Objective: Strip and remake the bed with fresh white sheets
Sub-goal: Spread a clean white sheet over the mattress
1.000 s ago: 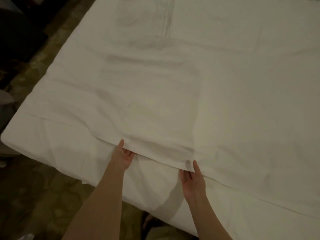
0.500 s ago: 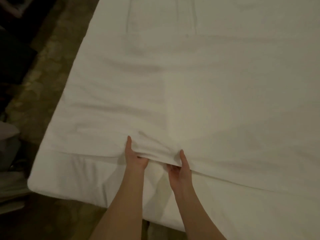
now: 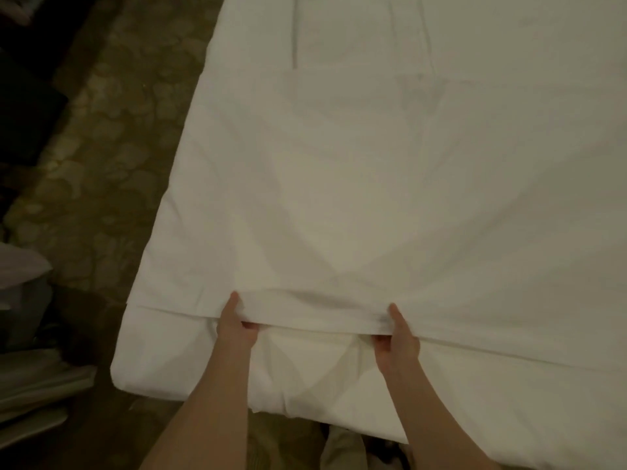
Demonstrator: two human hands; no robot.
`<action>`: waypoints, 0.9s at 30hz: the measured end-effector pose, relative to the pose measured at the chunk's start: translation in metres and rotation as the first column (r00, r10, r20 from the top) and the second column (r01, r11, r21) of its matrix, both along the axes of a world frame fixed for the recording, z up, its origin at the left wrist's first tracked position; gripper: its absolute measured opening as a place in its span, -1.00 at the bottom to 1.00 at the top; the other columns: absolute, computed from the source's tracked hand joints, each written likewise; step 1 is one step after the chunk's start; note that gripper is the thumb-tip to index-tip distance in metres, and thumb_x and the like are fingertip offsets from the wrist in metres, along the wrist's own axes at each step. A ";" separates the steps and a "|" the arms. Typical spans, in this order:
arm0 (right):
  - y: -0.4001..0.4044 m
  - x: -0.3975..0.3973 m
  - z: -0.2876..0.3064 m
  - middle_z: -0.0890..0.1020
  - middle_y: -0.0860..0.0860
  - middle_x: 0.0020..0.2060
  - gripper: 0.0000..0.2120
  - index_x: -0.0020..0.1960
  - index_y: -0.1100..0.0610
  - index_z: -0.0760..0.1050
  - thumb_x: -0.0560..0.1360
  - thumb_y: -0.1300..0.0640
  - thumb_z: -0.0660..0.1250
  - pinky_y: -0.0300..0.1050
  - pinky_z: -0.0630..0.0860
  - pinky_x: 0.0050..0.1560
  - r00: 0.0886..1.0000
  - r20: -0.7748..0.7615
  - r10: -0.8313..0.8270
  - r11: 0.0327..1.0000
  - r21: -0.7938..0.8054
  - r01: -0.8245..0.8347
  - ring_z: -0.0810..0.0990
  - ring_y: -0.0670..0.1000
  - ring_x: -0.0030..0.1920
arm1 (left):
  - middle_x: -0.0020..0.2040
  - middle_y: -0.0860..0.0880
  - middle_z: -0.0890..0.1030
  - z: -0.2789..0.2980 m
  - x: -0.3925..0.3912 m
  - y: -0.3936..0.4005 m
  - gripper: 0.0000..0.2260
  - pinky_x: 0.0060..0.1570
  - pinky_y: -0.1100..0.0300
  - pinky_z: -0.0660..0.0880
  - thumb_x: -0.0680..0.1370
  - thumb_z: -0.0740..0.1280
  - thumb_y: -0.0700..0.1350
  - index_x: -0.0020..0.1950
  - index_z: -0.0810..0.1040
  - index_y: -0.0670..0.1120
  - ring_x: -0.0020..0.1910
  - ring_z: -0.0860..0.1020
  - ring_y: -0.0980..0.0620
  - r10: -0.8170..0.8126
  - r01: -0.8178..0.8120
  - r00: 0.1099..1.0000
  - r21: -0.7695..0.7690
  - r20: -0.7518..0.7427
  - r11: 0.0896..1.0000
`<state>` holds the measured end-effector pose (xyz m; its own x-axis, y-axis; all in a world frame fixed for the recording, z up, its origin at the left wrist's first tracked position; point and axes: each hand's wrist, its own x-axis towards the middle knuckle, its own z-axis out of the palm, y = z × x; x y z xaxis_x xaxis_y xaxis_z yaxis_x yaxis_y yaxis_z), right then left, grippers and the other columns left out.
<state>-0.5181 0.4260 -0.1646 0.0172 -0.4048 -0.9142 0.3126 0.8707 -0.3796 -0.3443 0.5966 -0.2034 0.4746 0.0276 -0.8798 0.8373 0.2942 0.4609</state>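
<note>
White sheet lies creased; left hand, right hand pinch its hem.

Carpet strip left of bed open; dark furniture and pale bundle bound it.

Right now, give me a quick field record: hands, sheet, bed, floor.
left hand: grips the top sheet's near edge
right hand: grips the same edge, apart from the left
top sheet: white, spread over the bed, creases fanning from both grips
bed: white layer exposed below the held edge
floor: patterned carpet on the left
</note>
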 end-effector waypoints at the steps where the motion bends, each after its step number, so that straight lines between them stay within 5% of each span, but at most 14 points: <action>1: 0.004 -0.002 0.002 0.63 0.12 -0.02 -0.84 0.02 0.17 0.52 0.46 0.29 0.42 -0.02 0.63 -0.23 0.997 0.020 0.081 0.996 0.027 -0.081 0.61 0.09 -0.12 | 0.11 -0.13 0.59 0.001 0.002 0.010 -0.89 0.01 -0.06 0.57 0.61 0.26 -0.08 0.08 0.50 -0.08 0.02 0.57 -0.09 0.043 -0.043 0.999 0.011 0.000 0.999; 3: 0.018 -0.003 0.006 0.63 0.14 -0.08 -0.84 0.04 0.22 0.53 0.47 0.27 0.41 -0.06 0.64 -0.33 0.972 0.034 0.233 0.969 0.081 -0.235 0.63 0.12 -0.13 | 0.03 -0.09 0.57 0.004 0.005 0.024 -0.93 -0.34 0.13 0.63 0.59 0.29 -0.14 0.05 0.50 -0.11 -0.08 0.56 -0.02 0.092 -0.092 0.995 0.020 -0.025 0.996; 5: 0.034 -0.003 0.007 0.65 0.19 -0.10 -0.82 0.07 0.28 0.52 0.50 0.25 0.38 -0.08 0.64 -0.34 0.929 0.019 0.369 0.923 0.109 -0.369 0.67 0.12 -0.21 | -0.07 -0.07 0.55 0.009 0.007 0.030 -0.93 -0.48 0.21 0.58 0.60 0.28 -0.14 -0.04 0.50 -0.12 -0.15 0.54 0.01 0.079 -0.080 0.996 -0.016 -0.043 0.997; 8: 0.056 0.004 0.010 0.70 0.15 -0.21 -0.83 0.02 0.28 0.54 0.56 0.15 0.31 -0.13 0.60 -0.29 0.792 -0.021 0.610 0.787 0.132 -0.603 0.68 0.06 -0.29 | -0.06 -0.09 0.56 0.017 0.010 0.030 -0.91 -0.44 0.20 0.58 0.60 0.29 -0.13 -0.06 0.50 -0.14 -0.14 0.55 0.00 0.081 -0.082 0.996 -0.033 -0.040 0.996; 11: 0.076 0.028 0.022 0.71 0.08 -0.27 -0.77 -0.07 0.25 0.58 0.57 0.12 0.24 -0.16 0.50 -0.22 0.518 -0.061 0.853 0.521 0.155 -0.839 0.68 0.04 -0.26 | 0.09 -0.13 0.60 0.018 0.015 0.030 -0.79 -0.28 0.15 0.61 0.56 0.34 -0.10 0.14 0.55 -0.16 0.02 0.59 -0.06 0.126 -0.129 0.992 -0.095 -0.030 0.987; 13: 0.089 0.052 0.032 0.71 0.07 -0.28 -0.75 -0.11 0.25 0.61 0.57 0.15 0.22 -0.17 0.50 -0.23 0.371 -0.165 0.914 0.380 0.027 -0.925 0.69 0.04 -0.27 | 0.21 -0.14 0.59 0.024 0.028 0.032 -0.65 -0.09 0.06 0.63 0.56 0.35 -0.06 0.31 0.51 -0.16 0.14 0.58 -0.10 0.175 -0.175 0.984 -0.118 -0.015 0.977; 16: 0.102 0.106 0.043 0.71 0.04 -0.27 -0.79 -0.18 0.16 0.64 0.54 0.22 0.26 -0.15 0.49 -0.19 0.392 -0.403 0.827 0.291 -0.290 -0.912 0.68 0.02 -0.24 | 0.18 -0.13 0.58 0.038 0.063 0.044 -0.67 0.04 -0.02 0.51 0.58 0.30 0.01 0.28 0.52 -0.12 0.06 0.57 -0.12 0.218 -0.218 0.976 -0.164 -0.016 0.962; 18: 0.102 0.149 0.045 0.70 0.05 -0.08 -0.85 -0.02 0.13 0.63 0.55 0.20 0.28 -0.16 0.46 0.00 0.366 -0.626 0.689 0.109 -0.409 -0.906 0.65 0.03 -0.03 | 0.07 -0.12 0.61 0.048 0.091 0.058 -0.73 -0.02 0.00 0.51 0.57 0.29 0.04 0.15 0.56 -0.09 0.02 0.57 -0.11 0.226 -0.226 0.974 -0.208 -0.026 0.952; 20: 0.106 0.192 0.037 0.50 0.08 0.31 -0.69 0.32 0.14 0.47 0.59 0.14 0.24 -0.15 0.27 0.31 0.221 -0.786 0.578 -0.143 -0.364 -0.920 0.43 0.05 0.34 | -0.01 -0.11 0.66 0.048 0.114 0.085 -0.61 0.07 -0.03 0.50 0.38 0.49 0.07 0.12 0.56 -0.07 0.08 0.56 -0.12 0.256 -0.250 0.967 -0.245 -0.006 0.937; 22: 0.116 0.230 0.025 0.11 0.02 0.55 -0.52 0.52 0.06 0.18 0.63 0.03 0.15 0.10 0.03 0.47 0.042 -0.830 0.556 -0.319 -0.260 -0.911 0.04 0.04 0.54 | 0.10 -0.12 0.65 0.052 0.135 0.113 -0.37 0.30 -0.08 0.38 0.24 0.56 0.10 0.26 0.52 -0.04 0.24 0.49 -0.15 0.241 -0.237 0.970 -0.274 -0.021 0.932; 25: 0.140 0.269 0.003 -0.21 -0.06 0.56 -0.42 0.57 -0.10 -0.09 0.62 -0.17 0.04 0.41 -0.10 0.41 -0.285 -0.841 0.461 -0.512 0.010 -0.859 -0.27 0.04 0.54 | 0.28 -0.18 0.55 0.043 0.164 0.146 -0.43 0.40 -0.12 0.27 0.40 0.36 0.11 0.35 0.47 -0.10 0.30 0.46 -0.21 0.258 -0.264 0.964 -0.332 -0.063 0.906; 27: 0.154 0.278 -0.009 -0.34 -0.04 0.53 -0.32 0.56 -0.15 -0.21 0.58 -0.28 0.04 0.48 -0.13 0.36 -0.425 -0.818 0.388 -0.556 0.160 -0.816 -0.38 0.08 0.51 | 0.26 -0.16 0.54 0.038 0.183 0.158 -0.44 0.40 -0.07 0.27 0.48 0.29 0.13 0.42 0.38 -0.10 0.25 0.49 -0.18 0.266 -0.263 0.963 -0.304 -0.030 0.916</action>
